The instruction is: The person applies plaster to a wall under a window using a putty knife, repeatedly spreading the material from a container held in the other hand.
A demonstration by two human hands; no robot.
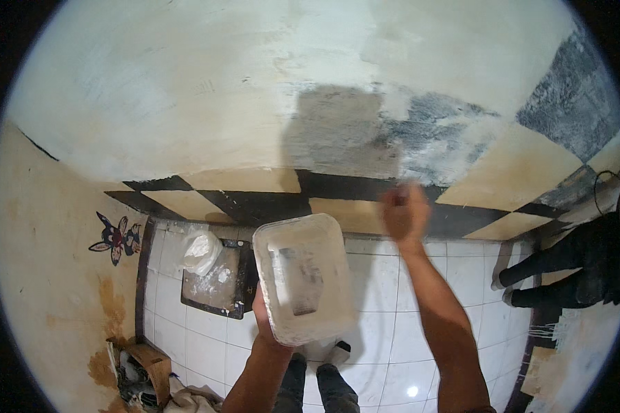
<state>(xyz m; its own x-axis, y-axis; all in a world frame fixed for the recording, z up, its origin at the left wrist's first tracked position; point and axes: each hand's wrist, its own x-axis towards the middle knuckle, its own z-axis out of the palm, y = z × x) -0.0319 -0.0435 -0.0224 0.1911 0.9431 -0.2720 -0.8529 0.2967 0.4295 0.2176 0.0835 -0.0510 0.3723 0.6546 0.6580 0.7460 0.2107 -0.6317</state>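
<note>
My left hand (267, 323) grips a rectangular whitish plastic tub (348, 289) by its near left side. Pale residue coats the tub's walls, and a darker patch shows at its bottom. Up near the wall, to the right of the tub, my right hand (405, 215) is closed and blurred by motion. A small dark reddish shape shows at its fingers, too smeared to name. In front of me is the wall (207, 103), with white, streaky coating over its upper part. Below run black and cream painted checks, and a dark patch (448, 131) shows through the coating.
A dark, white-splattered low platform (213, 286) stands on the white tile floor (420, 337), bearing a white bag (202, 253). Lower left sits a cardboard box (150, 368) of odds and ends beside cloth. Another person's dark-trousered legs (554, 275) are at the right.
</note>
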